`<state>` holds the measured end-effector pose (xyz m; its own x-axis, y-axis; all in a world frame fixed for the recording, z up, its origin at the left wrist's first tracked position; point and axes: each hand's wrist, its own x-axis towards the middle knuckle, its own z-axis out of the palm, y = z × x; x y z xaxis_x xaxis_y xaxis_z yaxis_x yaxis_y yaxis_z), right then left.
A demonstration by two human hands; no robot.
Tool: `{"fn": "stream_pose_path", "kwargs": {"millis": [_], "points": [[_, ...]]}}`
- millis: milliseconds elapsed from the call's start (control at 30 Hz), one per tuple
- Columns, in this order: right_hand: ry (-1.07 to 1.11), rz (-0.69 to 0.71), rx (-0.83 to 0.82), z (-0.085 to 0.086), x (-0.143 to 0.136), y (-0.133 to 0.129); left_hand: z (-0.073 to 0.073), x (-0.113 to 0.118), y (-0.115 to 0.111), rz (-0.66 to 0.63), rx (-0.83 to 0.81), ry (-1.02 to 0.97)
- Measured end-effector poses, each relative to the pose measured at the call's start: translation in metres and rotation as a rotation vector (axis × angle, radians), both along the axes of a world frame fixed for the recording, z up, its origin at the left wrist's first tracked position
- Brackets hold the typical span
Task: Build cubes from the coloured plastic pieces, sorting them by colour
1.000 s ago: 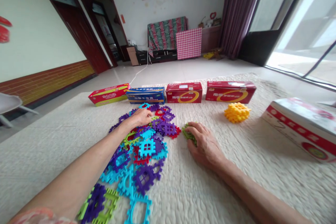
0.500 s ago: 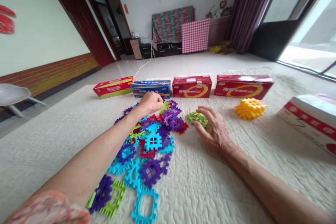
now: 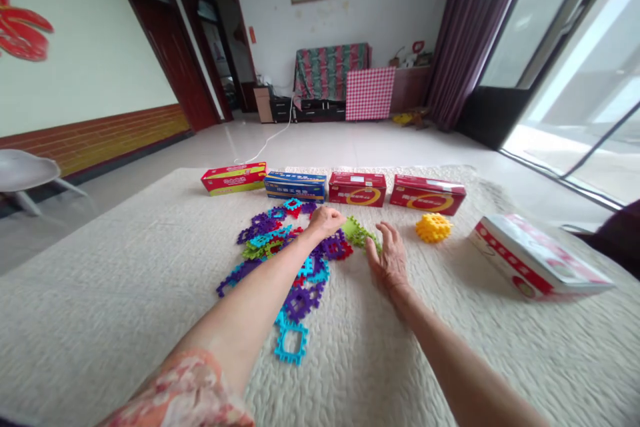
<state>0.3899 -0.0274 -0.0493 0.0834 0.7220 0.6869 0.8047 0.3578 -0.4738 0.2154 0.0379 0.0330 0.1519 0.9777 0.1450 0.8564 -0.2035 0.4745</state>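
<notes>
My left hand (image 3: 327, 221) is closed on a green plastic piece (image 3: 350, 225) at the right edge of a mixed pile. Purple, cyan, red and green notched pieces make up that pile (image 3: 300, 300), partly hidden under my left forearm. Just right of it, my right hand (image 3: 389, 257) has its fingers spread beside a small group of green pieces (image 3: 369, 240), which its thumb side partly covers. A stack of yellow pieces (image 3: 433, 228) lies farther right.
Four boxes stand in a row behind the pieces: red-green (image 3: 234, 179), blue (image 3: 295, 187), red (image 3: 357, 189) and red (image 3: 427, 195). A larger white-red box (image 3: 540, 257) is at right. A white chair (image 3: 25, 173) stands far left.
My left hand has moved right, from over the pile to the green group, with a green piece now in it. The view has tilted up and shifted. My right hand remains spread.
</notes>
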Motion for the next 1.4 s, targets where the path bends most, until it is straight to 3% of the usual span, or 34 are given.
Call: {"fn": "stream_pose_path", "kwargs": {"millis": [133, 267, 433, 567, 700, 833, 1000, 1167, 1400], "points": [[-0.205, -0.001, -0.126, 0.005, -0.006, -0.026, 0.009, -0.038, -0.021, 0.091, 0.064, 0.048], [-0.389, 0.062, -0.238, 0.008, -0.015, -0.045, 0.004, -0.121, -0.052, 0.256, 0.108, 0.12], [-0.417, -0.118, -0.448, 0.009, -0.025, -0.054, -0.029, -0.215, -0.093, 0.386, 0.169, 0.175], [-0.465, -0.135, -0.44, 0.012, -0.026, -0.056, -0.062, -0.246, -0.106, 0.341, 0.207, 0.165], [-0.484, -0.125, -0.4, 0.014, -0.025, -0.056, -0.087, -0.254, -0.105, 0.311, 0.255, 0.134], [-0.485, -0.113, -0.358, 0.011, -0.024, -0.054, -0.097, -0.247, -0.103, 0.33, 0.263, 0.119], [-0.476, -0.118, -0.341, 0.009, -0.024, -0.053, -0.096, -0.213, -0.104, 0.464, 0.24, 0.119], [-0.456, -0.108, -0.341, 0.01, -0.024, -0.053, -0.094, -0.191, -0.107, 0.352, 0.263, 0.046], [-0.434, -0.104, -0.316, 0.007, -0.023, -0.052, -0.095, -0.185, -0.097, 0.295, 0.322, 0.011]]}}
